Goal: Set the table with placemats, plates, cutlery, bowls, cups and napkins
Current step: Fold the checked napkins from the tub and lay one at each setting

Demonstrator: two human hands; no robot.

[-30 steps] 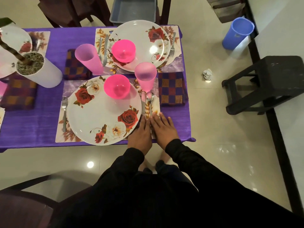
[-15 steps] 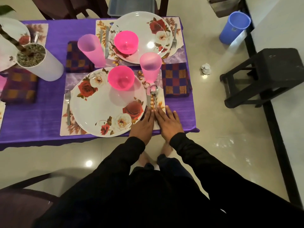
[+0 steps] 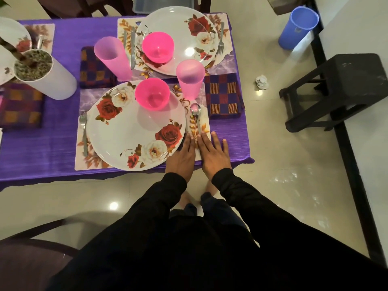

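Steel spoon (image 3: 196, 118) lies lengthwise, pointing away, between flat, empty left hand (image 3: 182, 156) and right hand (image 3: 215, 155).

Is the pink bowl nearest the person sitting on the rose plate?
Touching: the head view shows the pink bowl resting on the plate near its far rim.

No readable text, label or number anywhere — only floral patterns.
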